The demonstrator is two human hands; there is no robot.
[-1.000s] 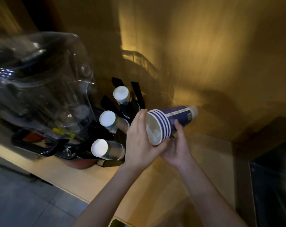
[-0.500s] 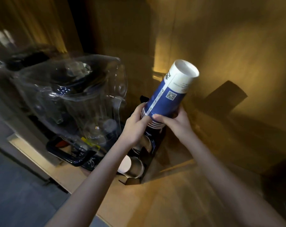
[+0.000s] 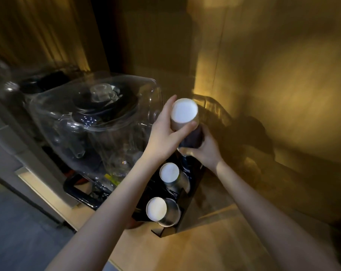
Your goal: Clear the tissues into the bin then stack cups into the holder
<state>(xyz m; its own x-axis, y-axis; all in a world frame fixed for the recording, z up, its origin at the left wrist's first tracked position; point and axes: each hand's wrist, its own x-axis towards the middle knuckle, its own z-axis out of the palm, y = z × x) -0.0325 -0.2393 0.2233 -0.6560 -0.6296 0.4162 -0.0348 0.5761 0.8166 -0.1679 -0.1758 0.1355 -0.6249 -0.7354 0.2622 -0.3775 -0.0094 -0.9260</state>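
Two cup stacks (image 3: 162,210) sit in the black holder (image 3: 182,217) on the desk (image 3: 195,249), below both hands. Left hand (image 3: 163,133) grips the upside-down cup stack (image 3: 187,122) near its top, right hand (image 3: 206,151) wraps its lower end. Clear blender cover (image 3: 87,122) just left of the hands.

A single wide-angle view, from the person's head, looks forward and steeply down over both bare forearms, which enter from the near edge and meet just right of centre. It sits close above a pale wooden counter (image 3: 195,249), facing the far yellow-lit wall (image 3: 283,75). A clear plastic blender jug (image 3: 99,122) fills the left; a black cup holder (image 3: 185,208) lies centre. Edges are bowed and blurred.
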